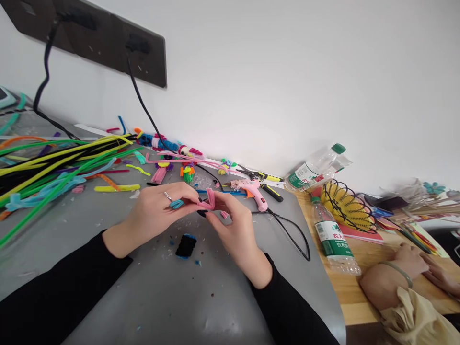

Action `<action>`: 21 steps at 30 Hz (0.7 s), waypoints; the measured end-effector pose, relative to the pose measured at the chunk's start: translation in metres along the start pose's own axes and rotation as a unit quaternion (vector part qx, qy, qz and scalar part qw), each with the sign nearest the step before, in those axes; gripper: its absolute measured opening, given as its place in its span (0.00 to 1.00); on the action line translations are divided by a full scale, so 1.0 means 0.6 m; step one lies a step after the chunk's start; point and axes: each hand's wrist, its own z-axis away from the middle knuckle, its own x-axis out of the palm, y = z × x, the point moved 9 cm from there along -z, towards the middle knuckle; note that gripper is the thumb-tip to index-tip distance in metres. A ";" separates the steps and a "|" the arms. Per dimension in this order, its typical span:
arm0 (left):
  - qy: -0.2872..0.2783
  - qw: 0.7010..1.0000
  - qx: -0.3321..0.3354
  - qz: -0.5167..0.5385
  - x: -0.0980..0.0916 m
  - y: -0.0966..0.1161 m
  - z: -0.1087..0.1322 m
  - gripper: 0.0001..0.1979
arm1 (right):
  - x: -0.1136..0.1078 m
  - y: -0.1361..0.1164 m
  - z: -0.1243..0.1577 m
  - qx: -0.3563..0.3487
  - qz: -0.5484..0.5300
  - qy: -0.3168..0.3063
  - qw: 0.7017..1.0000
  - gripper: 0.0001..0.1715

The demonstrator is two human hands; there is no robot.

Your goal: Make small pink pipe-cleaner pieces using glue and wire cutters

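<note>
Both my hands meet over the grey mat (108, 268), pinching a bent pink pipe cleaner (208, 201) between them. My left hand (154, 213) wears a ring and also has a short blue piece (177, 204) tucked under its fingers. My right hand (235, 225) pinches the pink piece from the right, fingers closed. A small black and blue fuzzy bundle (186, 246) lies on the mat just below my hands.
Long yellow, green and blue pipe cleaners (53, 167) spread at the left. A pink glue gun (253, 189) with a black cord (291, 235) lies behind my hands. Two water bottles (332, 239), a wire basket (345, 206) and another person's hands (413, 268) are at the right.
</note>
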 end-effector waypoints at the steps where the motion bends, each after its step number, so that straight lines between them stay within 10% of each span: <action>1: -0.004 1.000 0.003 0.007 0.001 0.002 -0.001 0.08 | 0.000 -0.002 0.000 -0.009 0.012 -0.002 1.000 0.18; 21: -0.015 0.999 -0.030 0.003 -0.001 -0.006 -0.009 0.08 | 0.002 -0.023 0.002 -0.082 0.069 -0.032 0.994 0.15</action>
